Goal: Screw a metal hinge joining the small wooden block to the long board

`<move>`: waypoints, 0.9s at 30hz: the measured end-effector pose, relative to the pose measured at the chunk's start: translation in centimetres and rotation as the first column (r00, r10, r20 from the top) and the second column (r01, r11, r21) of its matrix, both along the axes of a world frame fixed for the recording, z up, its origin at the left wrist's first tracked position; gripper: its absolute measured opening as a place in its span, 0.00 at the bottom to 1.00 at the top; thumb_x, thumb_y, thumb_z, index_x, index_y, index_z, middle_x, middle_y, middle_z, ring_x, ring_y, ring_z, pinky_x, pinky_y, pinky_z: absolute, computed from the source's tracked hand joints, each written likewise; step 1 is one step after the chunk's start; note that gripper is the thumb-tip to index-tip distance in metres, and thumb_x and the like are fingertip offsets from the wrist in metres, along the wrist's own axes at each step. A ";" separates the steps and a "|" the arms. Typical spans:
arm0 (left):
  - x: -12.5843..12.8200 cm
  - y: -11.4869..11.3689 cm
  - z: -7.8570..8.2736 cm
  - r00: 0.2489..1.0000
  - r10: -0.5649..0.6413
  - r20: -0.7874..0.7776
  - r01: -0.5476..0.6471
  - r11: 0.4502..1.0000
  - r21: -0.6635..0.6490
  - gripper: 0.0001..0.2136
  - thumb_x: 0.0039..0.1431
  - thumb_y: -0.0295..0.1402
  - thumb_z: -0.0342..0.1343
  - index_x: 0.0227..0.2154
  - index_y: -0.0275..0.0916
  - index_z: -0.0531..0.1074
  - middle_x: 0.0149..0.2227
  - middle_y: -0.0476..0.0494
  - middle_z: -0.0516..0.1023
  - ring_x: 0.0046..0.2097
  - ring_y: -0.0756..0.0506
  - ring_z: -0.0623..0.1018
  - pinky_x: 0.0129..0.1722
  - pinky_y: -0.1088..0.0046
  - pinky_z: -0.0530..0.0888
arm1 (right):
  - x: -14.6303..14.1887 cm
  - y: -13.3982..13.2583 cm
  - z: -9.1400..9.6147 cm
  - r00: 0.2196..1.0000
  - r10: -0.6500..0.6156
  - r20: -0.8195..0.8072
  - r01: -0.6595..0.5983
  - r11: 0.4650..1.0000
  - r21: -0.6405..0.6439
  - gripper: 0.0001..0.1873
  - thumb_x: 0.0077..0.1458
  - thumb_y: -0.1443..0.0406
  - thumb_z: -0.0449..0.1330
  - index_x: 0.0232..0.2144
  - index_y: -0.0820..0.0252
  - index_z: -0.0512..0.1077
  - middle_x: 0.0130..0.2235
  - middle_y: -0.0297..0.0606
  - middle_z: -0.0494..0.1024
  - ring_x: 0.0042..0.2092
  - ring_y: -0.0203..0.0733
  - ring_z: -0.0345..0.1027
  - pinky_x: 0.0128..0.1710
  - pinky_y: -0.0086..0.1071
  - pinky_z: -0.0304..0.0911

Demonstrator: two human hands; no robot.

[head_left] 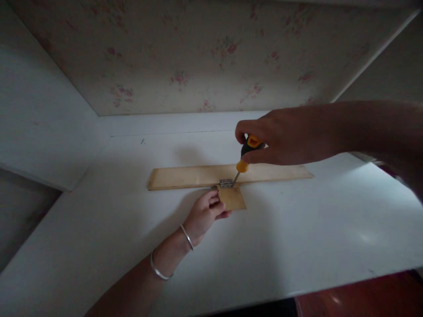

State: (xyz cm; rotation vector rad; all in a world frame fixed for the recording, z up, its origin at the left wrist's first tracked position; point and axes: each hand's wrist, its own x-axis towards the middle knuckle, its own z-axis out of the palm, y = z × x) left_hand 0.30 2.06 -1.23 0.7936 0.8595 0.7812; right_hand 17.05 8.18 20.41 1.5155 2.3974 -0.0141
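A long pale wooden strip [185, 176] lies across the white table [297, 229]. A small wooden piece [234, 199] butts against its near edge, and a small metal hinge [226, 182] spans the joint. My right hand [284, 136] is closed round a black and orange screwdriver [246, 154], whose tip rests on the hinge. My left hand [205, 215], with two silver bangles on its wrist, has its fingers curled against the small piece's left edge.
Floral wallpaper [211, 57] covers the wall behind the table. A white wall [36, 114] closes the left side. The table's near edge [330, 286] runs along the bottom right, with a reddish-brown surface [363, 297] below it.
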 end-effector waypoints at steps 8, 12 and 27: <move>-0.4 0.1 0.0 1.000 -0.017 -0.006 0.018 1.000 0.017 0.17 0.54 0.25 0.55 0.47 0.31 0.67 0.46 0.33 0.75 0.39 0.46 0.77 0.39 0.70 0.74 | 0.5 -0.1 0.2 0.996 0.015 0.089 -0.026 0.992 0.124 0.30 0.54 0.42 0.46 0.42 0.56 0.70 0.33 0.42 0.76 0.35 0.49 0.69 0.33 0.38 0.56; -0.5 -0.1 0.2 1.000 -0.013 0.001 0.013 1.000 0.015 0.16 0.54 0.24 0.54 0.47 0.31 0.67 0.45 0.34 0.75 0.36 0.47 0.78 0.38 0.71 0.74 | -0.3 -1.2 0.9 1.000 0.006 0.030 -0.008 0.999 0.047 0.31 0.53 0.43 0.50 0.51 0.54 0.65 0.37 0.43 0.76 0.36 0.49 0.70 0.34 0.38 0.57; -0.7 -1.0 1.0 1.000 0.010 0.008 -0.010 1.000 0.017 0.14 0.54 0.22 0.54 0.45 0.31 0.68 0.46 0.32 0.75 0.36 0.47 0.78 0.36 0.73 0.75 | -1.2 -2.9 2.1 0.983 0.051 0.176 -0.074 0.989 0.127 0.28 0.56 0.45 0.44 0.44 0.58 0.69 0.37 0.49 0.76 0.36 0.51 0.70 0.32 0.38 0.57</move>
